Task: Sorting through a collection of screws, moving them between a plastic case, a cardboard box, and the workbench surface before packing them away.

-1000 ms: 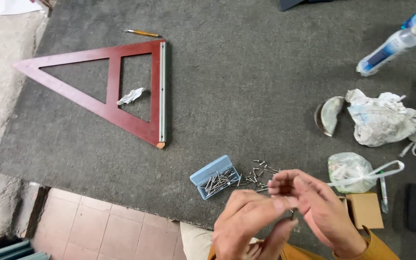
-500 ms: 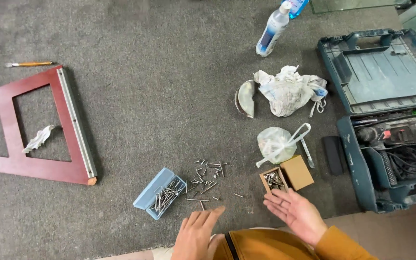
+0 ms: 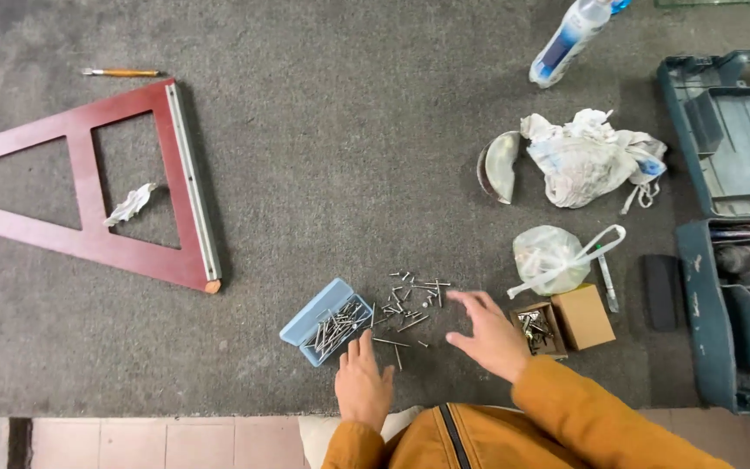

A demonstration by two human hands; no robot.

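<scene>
head view: loose screws [image 3: 410, 300] lie scattered on the grey carpet [image 3: 349, 130], between the blue box [image 3: 326, 321] and small cardboard box [image 3: 537, 329]. right hand [image 3: 488, 334] hovers spread just beside them; left hand [image 3: 364, 382] rests flat, fingers together, below the blue box, holding nothing.

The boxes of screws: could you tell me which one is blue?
The open box beside the left hand, left of the loose screws; the other is brown cardboard.

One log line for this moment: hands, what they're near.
left hand: flat on carpet, empty | right hand: open, over loose screws | blue box: open, holds screws | cardboard box: beside right hand
</scene>
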